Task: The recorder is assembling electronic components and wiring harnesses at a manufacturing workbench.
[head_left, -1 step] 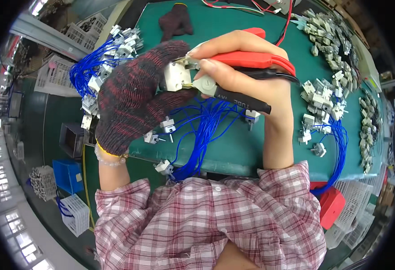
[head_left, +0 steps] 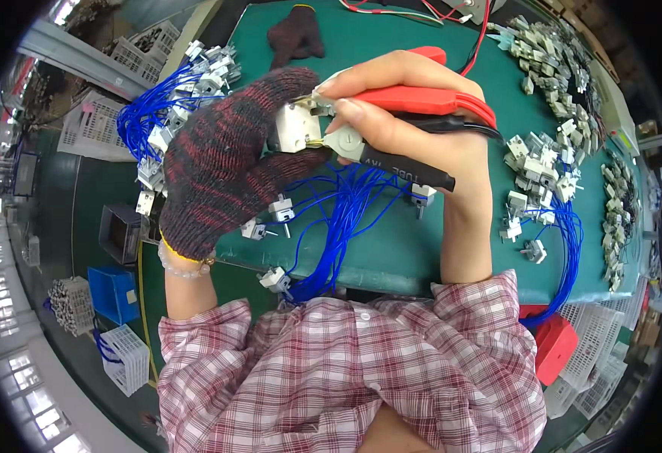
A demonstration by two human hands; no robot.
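My left hand [head_left: 221,155], in a dark knitted glove with red flecks, is closed around a small white block-shaped connector [head_left: 295,128] with metal contacts on its right side. My bare right hand [head_left: 399,136] pinches a two-armed test clip [head_left: 414,100] with a red upper arm and a black-sleeved lower arm. Red and black leads run from it past the wrist. Both metal tips meet the block's right side; whether they press on its contacts I cannot tell. Below the hands, a bundle of blue wires [head_left: 338,234] ends in white connectors [head_left: 280,210] on the green tabletop.
Wired white connectors [head_left: 210,75] are heaped at the left edge, and another wired heap [head_left: 538,177] lies to the right. Loose connectors [head_left: 550,64] pile up at the far right. A dark glove [head_left: 297,36] rests at the back. Crates and a blue bin [head_left: 113,294] stand lower left.
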